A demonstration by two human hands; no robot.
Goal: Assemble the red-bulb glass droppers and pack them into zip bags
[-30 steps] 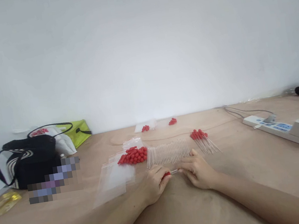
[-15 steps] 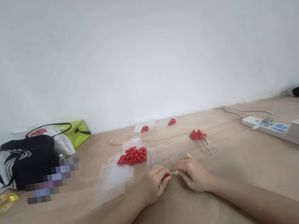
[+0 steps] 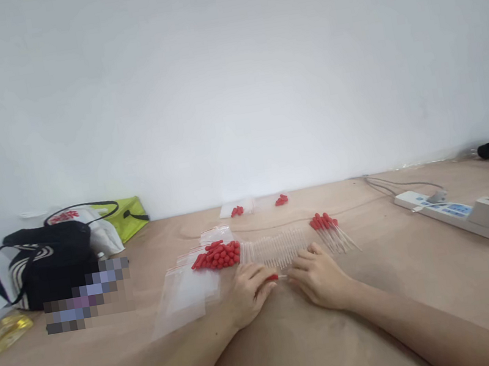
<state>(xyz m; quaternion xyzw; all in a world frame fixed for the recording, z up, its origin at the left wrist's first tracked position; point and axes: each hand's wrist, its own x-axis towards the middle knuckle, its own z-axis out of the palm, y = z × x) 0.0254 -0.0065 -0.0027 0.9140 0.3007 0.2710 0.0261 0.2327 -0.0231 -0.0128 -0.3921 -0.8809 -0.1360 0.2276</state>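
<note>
My left hand [image 3: 249,295] is closed, its fingers and thumb round a red dropper bulb [image 3: 272,277]. A thin clear dropper tube [image 3: 282,276] reaches from the bulb toward my right hand [image 3: 317,275], whose fingers are closed on it. Just beyond both hands lies a row of clear dropper tubes [image 3: 278,250], side by side. To the left of that row is a heap of red bulbs [image 3: 221,254]. Several droppers with red bulbs fitted on their tubes [image 3: 325,224] lie in a bunch to the right. Fingertips partly hide the piece between my hands.
Clear zip bags [image 3: 188,297] lie left of the heap. Two small groups of red bulbs [image 3: 236,211] are near the wall. A power strip [image 3: 453,209] with chargers and cables sits at right. At left are a black bag [image 3: 62,261] and a lime-green bag [image 3: 127,217].
My right hand has shifted slightly right and its fingers have rolled forward over the tube. More of the red bulb shows at my left fingertips. The heap and the tube row are unchanged.
</note>
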